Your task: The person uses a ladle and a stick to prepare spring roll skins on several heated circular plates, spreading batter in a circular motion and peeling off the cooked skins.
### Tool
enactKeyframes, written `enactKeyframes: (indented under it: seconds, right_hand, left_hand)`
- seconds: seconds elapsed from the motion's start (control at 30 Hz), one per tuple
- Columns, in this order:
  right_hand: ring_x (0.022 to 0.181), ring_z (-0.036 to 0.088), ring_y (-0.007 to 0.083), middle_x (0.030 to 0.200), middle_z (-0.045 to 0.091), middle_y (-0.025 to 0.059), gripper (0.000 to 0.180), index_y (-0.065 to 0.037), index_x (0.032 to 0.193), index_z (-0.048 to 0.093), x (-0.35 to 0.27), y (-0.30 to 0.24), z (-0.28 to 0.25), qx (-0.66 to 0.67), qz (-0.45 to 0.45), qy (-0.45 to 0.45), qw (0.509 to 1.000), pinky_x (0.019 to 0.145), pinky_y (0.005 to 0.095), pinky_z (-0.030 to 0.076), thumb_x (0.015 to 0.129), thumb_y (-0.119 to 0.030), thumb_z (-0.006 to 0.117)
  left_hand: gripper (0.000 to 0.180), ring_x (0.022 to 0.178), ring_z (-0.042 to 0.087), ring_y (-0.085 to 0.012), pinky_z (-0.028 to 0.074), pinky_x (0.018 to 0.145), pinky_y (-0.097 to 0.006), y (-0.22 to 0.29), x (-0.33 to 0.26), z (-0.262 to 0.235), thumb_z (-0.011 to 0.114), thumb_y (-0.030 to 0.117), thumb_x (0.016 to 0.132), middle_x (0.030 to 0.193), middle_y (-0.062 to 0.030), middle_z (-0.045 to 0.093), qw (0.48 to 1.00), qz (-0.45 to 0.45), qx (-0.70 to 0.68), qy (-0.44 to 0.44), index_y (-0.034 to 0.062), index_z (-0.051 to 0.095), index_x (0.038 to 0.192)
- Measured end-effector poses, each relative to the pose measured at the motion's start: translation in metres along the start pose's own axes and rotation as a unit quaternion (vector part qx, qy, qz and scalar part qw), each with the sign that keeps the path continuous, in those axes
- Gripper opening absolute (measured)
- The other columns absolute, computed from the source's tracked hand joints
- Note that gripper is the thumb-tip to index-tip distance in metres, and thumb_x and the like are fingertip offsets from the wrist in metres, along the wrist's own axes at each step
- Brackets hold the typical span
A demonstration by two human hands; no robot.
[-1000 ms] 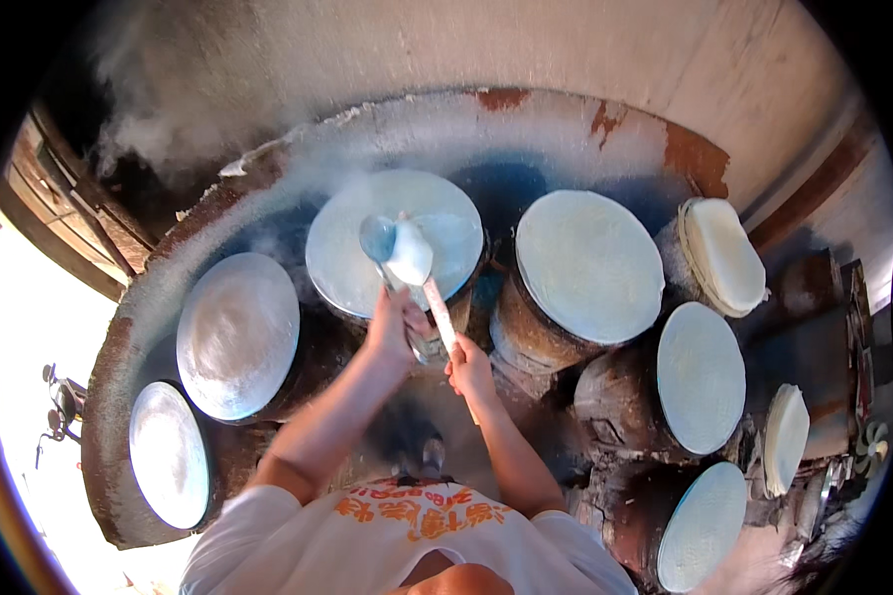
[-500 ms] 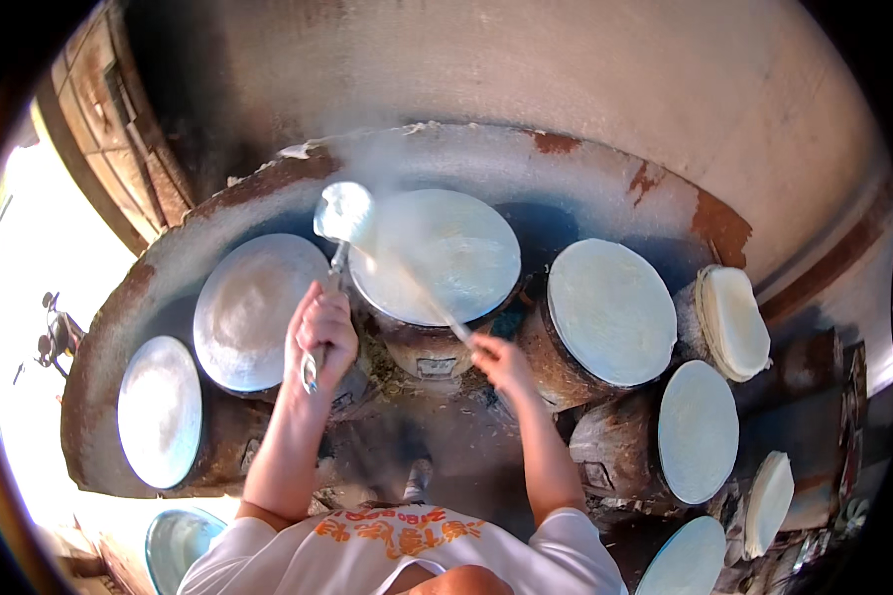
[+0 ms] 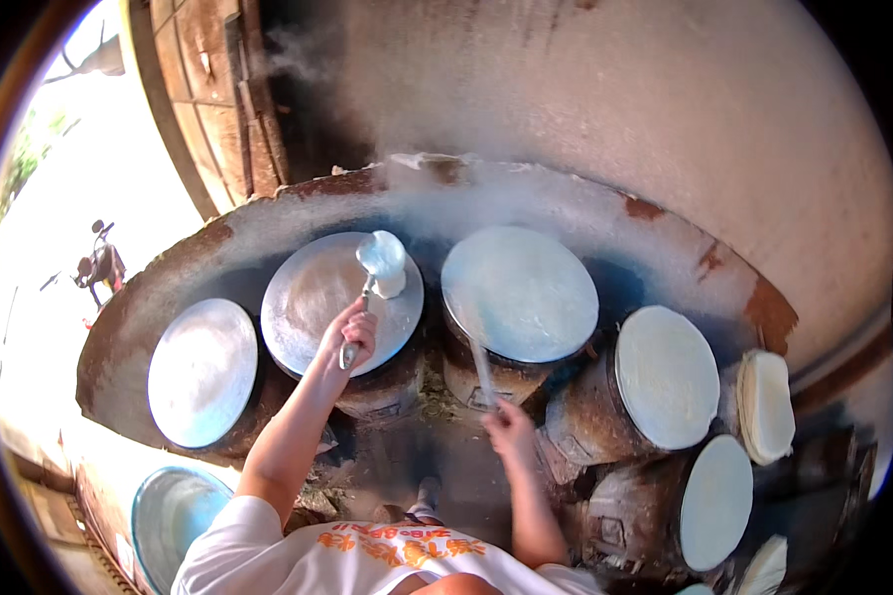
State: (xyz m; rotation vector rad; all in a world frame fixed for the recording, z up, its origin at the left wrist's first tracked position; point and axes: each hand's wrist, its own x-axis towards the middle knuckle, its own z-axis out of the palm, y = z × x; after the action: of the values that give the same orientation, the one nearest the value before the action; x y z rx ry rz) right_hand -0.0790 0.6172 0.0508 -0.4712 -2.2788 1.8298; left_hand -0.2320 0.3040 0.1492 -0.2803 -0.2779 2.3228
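Observation:
My left hand [image 3: 357, 331] is closed around the handle of a metal ladle [image 3: 380, 253]. The ladle's bowl hangs over the right part of a round griddle [image 3: 298, 302], and white batter [image 3: 390, 287] shows just below it on that plate. In my right hand [image 3: 509, 432] is a thin pale stick [image 3: 483, 374], gripped near its lower end. It slants up to the front edge of the middle griddle [image 3: 526, 288], which is coated in a whitish layer. Motion blurs the stick, and its far end is hard to make out.
More round griddles stand in an arc: one at the left [image 3: 203, 372], two coated ones at the right [image 3: 667, 377] [image 3: 716, 503]. A stack of pale flatbreads [image 3: 766, 407] lies far right. A blue-rimmed tub [image 3: 174, 516] sits lower left. Steam drifts by the curved wall [image 3: 556, 188].
The ladle has moved from beside the middle griddle to over the griddle left of it, where batter now shows. My right hand has drawn the stick back toward me. The whole view has shifted.

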Motion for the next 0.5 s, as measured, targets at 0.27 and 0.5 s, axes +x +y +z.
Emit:
enactKeyframes:
  seconds: [0.27,0.5]
  right_hand:
    - [0.057,0.056,0.0152,0.081,0.058,0.0079,0.045,0.001,0.115,0.061,0.023,-0.053,0.165,0.088,0.034,-0.065,0.993,0.046,0.026,0.044,0.07,0.003,0.06]
    - [0.098,0.05,0.0358,0.104,0.051,0.0194,0.047,0.003,0.111,0.058,0.031,-0.067,0.183,-0.212,-0.221,0.042,0.951,0.087,0.0426,0.042,0.064,0.004,0.06]
  left_hand:
    - [0.026,0.044,0.035,-0.0031,0.032,0.037,-0.017,0.024,-0.015,-0.02,0.053,0.019,0.095,0.064,0.003,0.039,0.961,0.071,0.225,0.141,0.0284,0.051,0.119]
    - [0.061,0.045,0.033,-0.0067,0.027,0.04,-0.021,0.032,-0.006,0.007,0.052,0.011,0.092,0.06,0.0029,0.034,0.777,0.187,0.538,0.268,0.0264,0.026,0.146]
